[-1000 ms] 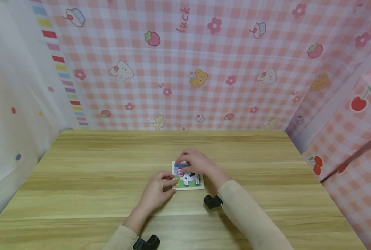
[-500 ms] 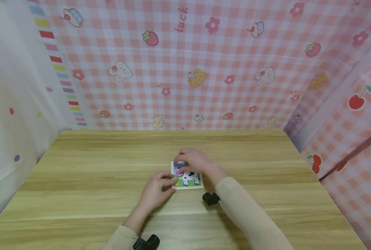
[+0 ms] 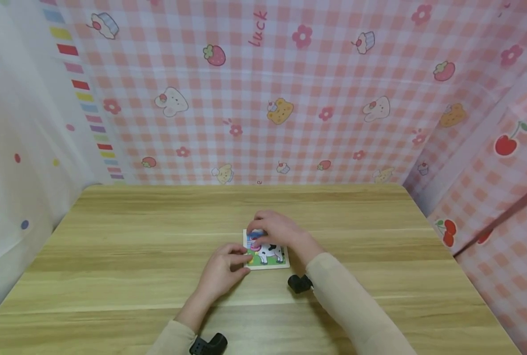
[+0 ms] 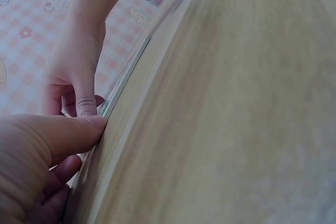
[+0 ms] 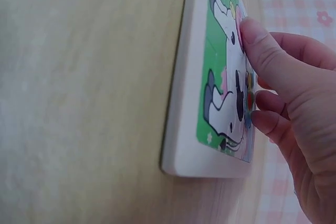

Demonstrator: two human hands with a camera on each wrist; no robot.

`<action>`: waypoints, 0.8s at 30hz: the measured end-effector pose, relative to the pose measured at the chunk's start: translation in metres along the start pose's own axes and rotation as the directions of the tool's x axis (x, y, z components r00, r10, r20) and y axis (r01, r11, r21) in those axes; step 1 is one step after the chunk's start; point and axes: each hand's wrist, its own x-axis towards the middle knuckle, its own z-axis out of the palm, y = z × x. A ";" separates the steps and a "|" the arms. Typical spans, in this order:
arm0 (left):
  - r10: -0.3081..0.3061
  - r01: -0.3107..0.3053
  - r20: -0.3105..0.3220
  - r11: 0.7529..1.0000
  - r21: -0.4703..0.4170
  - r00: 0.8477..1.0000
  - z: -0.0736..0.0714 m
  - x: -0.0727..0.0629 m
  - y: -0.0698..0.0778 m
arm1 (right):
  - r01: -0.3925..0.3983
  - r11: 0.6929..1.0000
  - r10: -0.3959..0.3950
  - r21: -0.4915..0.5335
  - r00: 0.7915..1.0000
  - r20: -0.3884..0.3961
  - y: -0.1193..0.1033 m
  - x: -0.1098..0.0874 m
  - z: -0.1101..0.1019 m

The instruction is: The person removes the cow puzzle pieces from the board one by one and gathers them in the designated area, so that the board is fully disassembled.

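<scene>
Fingers of the left hand gripped the left edge of the squarish cow puzzle, well in from the desk's far edge; the right hand arched over its far side, thumb on the picture, any pinch unclear.

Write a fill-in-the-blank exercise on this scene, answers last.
The picture board shows a spotted farm animal, a ____.
In the head view, the left hand touches the board's ____ (left/right) edge.
The right hand covers part of its ____ (near/far) edge.
The word printed on the checked cloth is ____.
Missing words: cow; left; far; luck.
</scene>
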 end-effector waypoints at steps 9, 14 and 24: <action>-0.003 0.003 -0.005 1.000 -0.002 1.000 0.001 0.000 0.000 | -0.047 0.995 0.049 0.087 0.999 -0.019 -0.001 0.000 0.002; 0.003 -0.003 -0.009 1.000 -0.004 1.000 0.001 0.000 -0.001 | -0.102 0.987 0.104 0.127 0.995 -0.011 -0.005 0.000 0.002; 0.004 -0.004 -0.009 1.000 -0.004 1.000 0.002 0.000 -0.002 | -0.153 0.967 0.161 0.205 0.987 -0.025 -0.009 -0.004 0.003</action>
